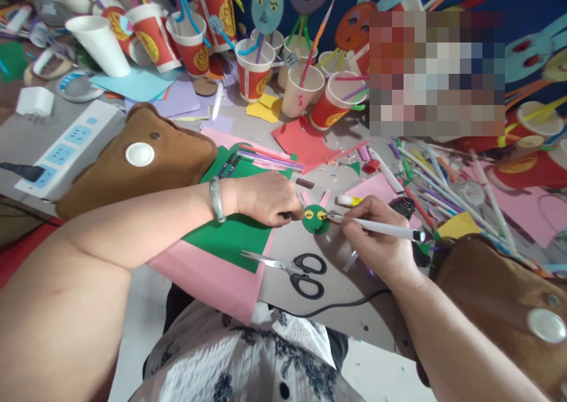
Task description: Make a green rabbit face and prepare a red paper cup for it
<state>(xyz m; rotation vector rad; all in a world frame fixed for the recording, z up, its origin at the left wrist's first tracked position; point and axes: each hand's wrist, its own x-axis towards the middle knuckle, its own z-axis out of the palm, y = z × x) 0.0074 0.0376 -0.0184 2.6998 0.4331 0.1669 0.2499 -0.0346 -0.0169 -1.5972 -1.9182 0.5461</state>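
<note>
Across the table (381, 319), cups (252, 77) hold straws (321, 33), some topped with paper faces (267, 6). Between the person's hands lies a green face (315, 228), pink ears (325, 199) pointing away. The right hand (383, 242) grips a pen (381, 227), long axis nearly crosswise, tip pointing left at one yellow eye (321, 215). The left hand (268, 198), fingers (297, 206) curled, holds a dark piece (287, 216).

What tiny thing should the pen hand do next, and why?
Perhaps make a small stroke on the right yellow eye of the green paper face, because the right hand holds the white pen with its tip there and the left hand is close by.
</note>
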